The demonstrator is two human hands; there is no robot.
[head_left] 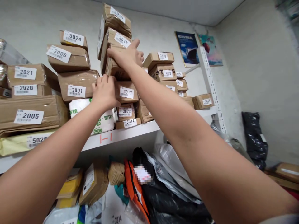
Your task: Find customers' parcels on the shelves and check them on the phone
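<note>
My right hand [127,57] is raised to a tall stack, its thumb and fingers spread around a brown cardboard box [115,69]. Just above that hand sits a taped box labelled 3016 [113,35], with another taped box [116,23] on top; both lean. Lower down, my left hand [104,91] rests against the stack with fingers apart, between a box labelled 3001 [78,82] and one labelled 3017 [127,93]. Its fingertips touch the boxes' edges, and what lies behind its palm is hidden. Under it is a white package with green print [105,121].
Labelled boxes crowd the white shelf [130,132], including 2006 [30,113] at left and 3030 [161,57] at right. A perforated white post [207,77] stands at the shelf's right end. Below lie bagged parcels, among them a black bag [161,193] and an orange one [134,186].
</note>
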